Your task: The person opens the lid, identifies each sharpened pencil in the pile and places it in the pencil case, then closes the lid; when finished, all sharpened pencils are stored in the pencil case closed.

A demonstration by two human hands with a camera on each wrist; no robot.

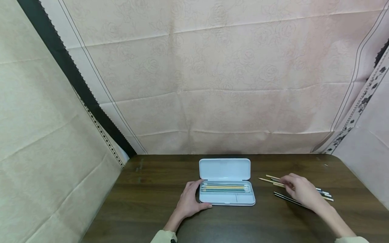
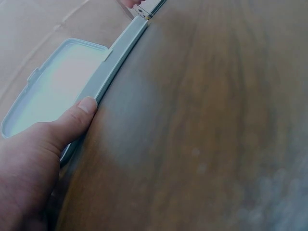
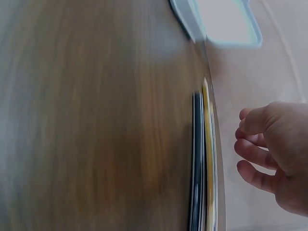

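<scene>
A light-blue pencil case (image 1: 217, 199) lies with its lid (image 1: 225, 169) raised at the back. Several pencils (image 1: 225, 188) lie side by side in its rear compartment. My left hand (image 1: 189, 199) holds the case's left end, with the thumb (image 2: 84, 108) along the front edge and the fingers toward the back corner. To the right, my right hand (image 1: 299, 190) hovers over several loose pencils (image 1: 266, 181), its fingers loosely bent. In the right wrist view nothing shows between those fingers, and they are apart from the pencils. Dark pencils (image 1: 287, 198) lie nearer the front, partly under the hand.
The brown wooden table (image 1: 146, 202) extends on both sides of the case. Pale patterned cloth (image 1: 231, 84) hangs behind it, with more cloth (image 1: 54, 162) at the left and right sides. A small front section of the case has a divider.
</scene>
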